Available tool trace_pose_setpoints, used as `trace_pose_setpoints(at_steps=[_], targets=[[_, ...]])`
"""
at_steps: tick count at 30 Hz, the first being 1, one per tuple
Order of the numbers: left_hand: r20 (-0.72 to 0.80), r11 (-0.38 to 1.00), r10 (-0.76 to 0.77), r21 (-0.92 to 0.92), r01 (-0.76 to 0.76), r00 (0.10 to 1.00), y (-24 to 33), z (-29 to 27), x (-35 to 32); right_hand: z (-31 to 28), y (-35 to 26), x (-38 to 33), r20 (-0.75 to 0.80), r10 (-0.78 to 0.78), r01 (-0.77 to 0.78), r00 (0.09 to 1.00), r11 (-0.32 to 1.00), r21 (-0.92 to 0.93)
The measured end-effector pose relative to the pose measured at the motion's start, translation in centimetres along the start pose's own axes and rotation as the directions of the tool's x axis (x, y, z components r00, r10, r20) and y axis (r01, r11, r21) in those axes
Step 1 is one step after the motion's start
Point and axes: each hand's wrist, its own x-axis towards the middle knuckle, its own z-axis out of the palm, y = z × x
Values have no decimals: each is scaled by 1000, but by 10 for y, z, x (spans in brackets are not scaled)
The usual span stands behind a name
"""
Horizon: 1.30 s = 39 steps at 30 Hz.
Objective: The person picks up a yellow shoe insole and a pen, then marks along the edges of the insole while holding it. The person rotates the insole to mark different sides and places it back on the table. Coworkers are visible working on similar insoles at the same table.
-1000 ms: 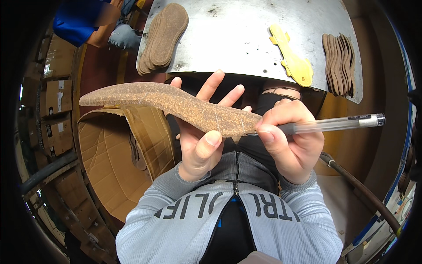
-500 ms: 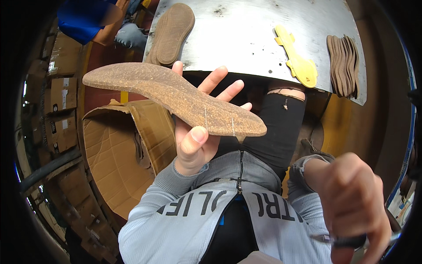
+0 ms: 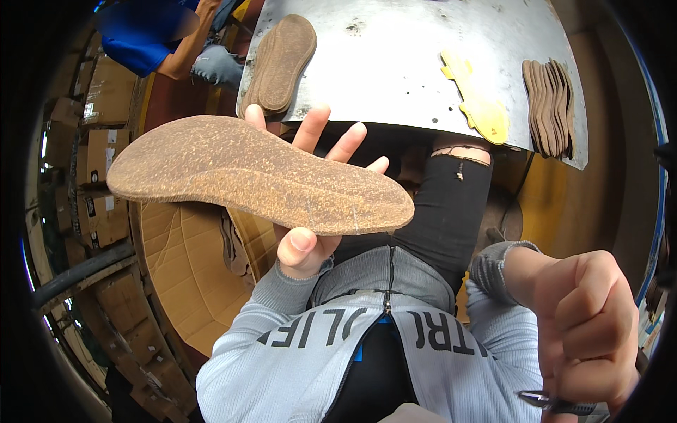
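Observation:
My left hand (image 3: 302, 255) holds up a brown, speckled cork-like insole (image 3: 261, 180), thumb at its near edge and fingers spread behind the far edge. The insole is tilted so its broad face shows, with a faint pale line near its right end. At the lower right, my right hand (image 3: 591, 328) is curled around a pen (image 3: 568, 407) with a black grip and a metal tip pointing left. The pen's tip is well apart from the insole. Most of its shaft is hidden by the hand.
On the metal table (image 3: 381, 84) lie a pile of insoles (image 3: 282, 63), a yellow sole-shaped template (image 3: 476, 99) and a row of insoles on edge (image 3: 549, 106). An open cardboard box (image 3: 190, 261) with insoles inside stands left of my legs. Another person (image 3: 144, 46) sits at the far left.
The left hand has tilted the insole so more of its broad face shows, and moved it slightly left and nearer. The right hand has shifted a little right and down with the pen.

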Motion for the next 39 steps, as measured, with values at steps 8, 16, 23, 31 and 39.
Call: trace_pose_setpoints(at_steps=[8,16,23,31,39], targets=[[121,988,-49,-137,66,991,0,-17,7,-11,12,37,632,55,-210,773,962,173],[172,730,-435,-507,458,884,-11,-71,41,-11,-17,41,551,304,-358,778,934,-10],[128,337,-478,-887,316,869,-18,-125,91,7,-10,28,240,87,-93,967,996,11],[239,277,-682,-790,547,691,-65,-103,8,6,6,22,134,-81,88,988,995,-50],[332,833,-536,61,549,776,-33,-39,46,-10,72,-27,127,604,-488,787,734,-473]])
